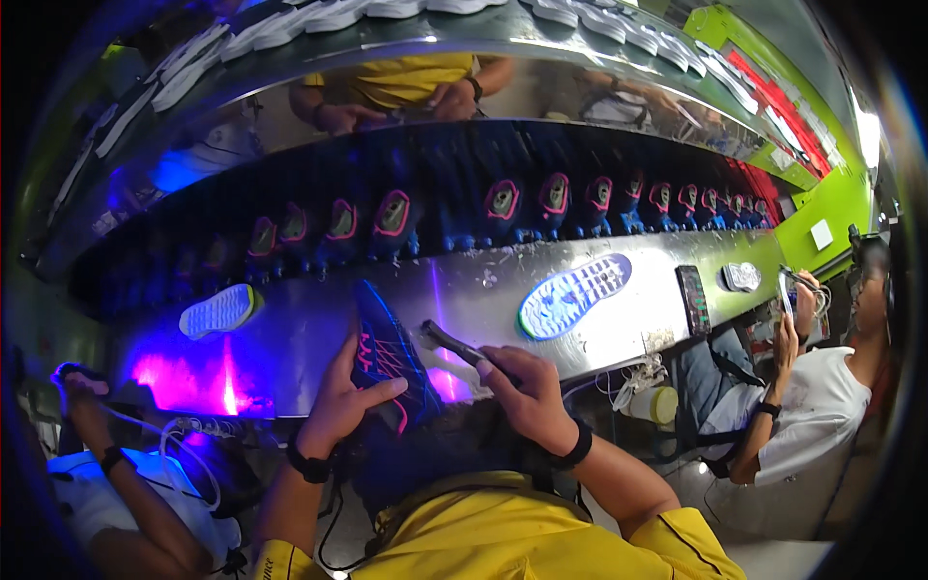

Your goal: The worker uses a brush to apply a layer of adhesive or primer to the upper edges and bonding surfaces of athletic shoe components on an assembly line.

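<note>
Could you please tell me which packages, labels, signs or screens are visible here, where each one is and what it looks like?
Phone: held by the seated person at the right, slim, pale lit screen.
Dark flat device: lying on the metal bench right of the loose sole, a black rectangle; whether it is a screen is unclear.
White square plate: on the green wall at right, blank-looking.
Red panels: along the upper right wall, long strips, details blurred.

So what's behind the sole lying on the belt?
Behind the sole, a row of dark shoes with pink heel tabs stands along the belt. Their toes are lost in shadow.
</note>
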Available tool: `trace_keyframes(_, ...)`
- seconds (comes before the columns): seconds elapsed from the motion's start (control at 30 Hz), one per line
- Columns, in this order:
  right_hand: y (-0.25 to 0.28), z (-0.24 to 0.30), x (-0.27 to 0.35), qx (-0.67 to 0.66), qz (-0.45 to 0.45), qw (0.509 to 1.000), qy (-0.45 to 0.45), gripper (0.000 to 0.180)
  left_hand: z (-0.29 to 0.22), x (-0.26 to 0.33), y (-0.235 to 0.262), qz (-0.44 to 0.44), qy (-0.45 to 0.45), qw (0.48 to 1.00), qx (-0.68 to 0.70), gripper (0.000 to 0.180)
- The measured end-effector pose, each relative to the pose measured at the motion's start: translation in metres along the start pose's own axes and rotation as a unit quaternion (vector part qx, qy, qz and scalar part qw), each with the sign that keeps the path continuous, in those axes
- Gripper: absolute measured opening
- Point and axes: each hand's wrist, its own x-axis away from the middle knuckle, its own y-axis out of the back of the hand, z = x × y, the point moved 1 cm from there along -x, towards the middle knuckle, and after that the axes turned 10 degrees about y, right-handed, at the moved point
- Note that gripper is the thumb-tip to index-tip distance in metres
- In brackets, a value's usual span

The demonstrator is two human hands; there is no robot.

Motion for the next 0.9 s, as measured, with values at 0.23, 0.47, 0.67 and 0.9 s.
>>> trace_keyframes(0.23,0.018,0.021,0.016,0.032,0.022,0.999,0.012,0.021,-0.021,0.027,-0.024,0.053,-0.002,0.993,0.103,0.109)
trace_keyframes(0.47,0.024,0.034,0.011,0.099,0.011,0.994,0.045,0.019,-0.034,0.041,-0.024,0.103,0.006,0.992,0.067,0.108)
trace_keyframes(0.67,0.037,0.042,0.02,0.038,0.073,0.996,0.044,0.021,-0.043,0.044,-0.021,0.069,0.008,0.994,0.086,0.102)
trace_keyframes(0.9,0.038,0.048,0.022,-0.001,0.145,0.989,-0.007,0.023,-0.031,0.032,0.002,0.034,0.028,0.984,0.174,0.096)
